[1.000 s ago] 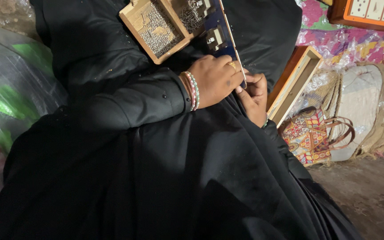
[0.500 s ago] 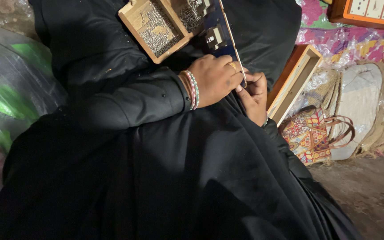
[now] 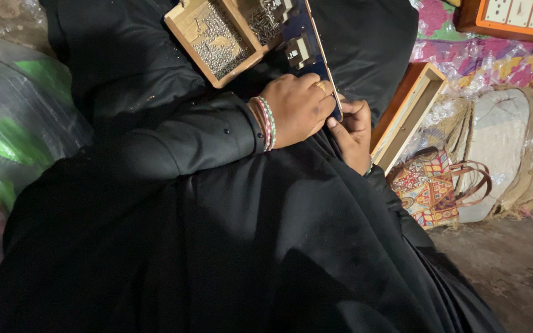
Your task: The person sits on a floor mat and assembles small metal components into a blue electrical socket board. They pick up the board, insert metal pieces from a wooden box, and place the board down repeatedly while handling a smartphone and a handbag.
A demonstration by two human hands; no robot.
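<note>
Left hand point(image 3: 297, 108) curled round thin blue flat board point(image 3: 306, 43), its lower end hidden; right hand point(image 3: 353, 132) half-covered, grip can't tell.

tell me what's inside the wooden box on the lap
The wooden box has two compartments. The nearer one holds a heap of small silvery metal parts; the far one holds darker metal bits, partly covered by the blue board that the left hand grips. The bottom is mostly hidden.

A wooden tray point(image 3: 217, 38) crowds the left, a wooden frame point(image 3: 407, 114) the right; lap below lies open.
</note>
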